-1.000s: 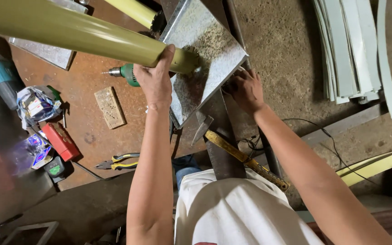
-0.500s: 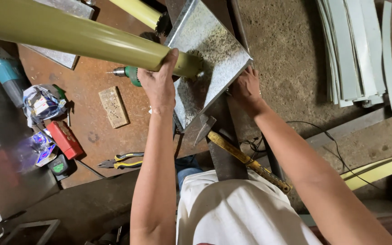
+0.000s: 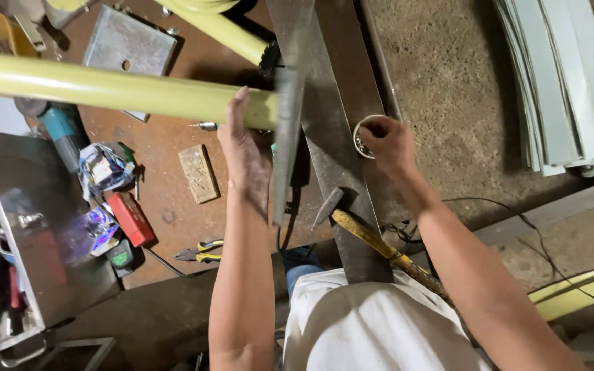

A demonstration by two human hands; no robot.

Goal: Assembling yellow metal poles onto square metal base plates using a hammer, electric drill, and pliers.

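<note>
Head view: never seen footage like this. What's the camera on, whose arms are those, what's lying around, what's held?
There is no machine here: a camera worn on a person's head looks straight down at their own two bare arms and white shirt. The left hand rests flat against the end of a long yellow tube, where it meets a grey metal sheet seen nearly edge-on. The right hand reaches into a small round cup on a steel beam; its contents are too small to tell. A hammer lies on the beam. On the rusty table lie pliers, a small wooden block and a red box.
</note>
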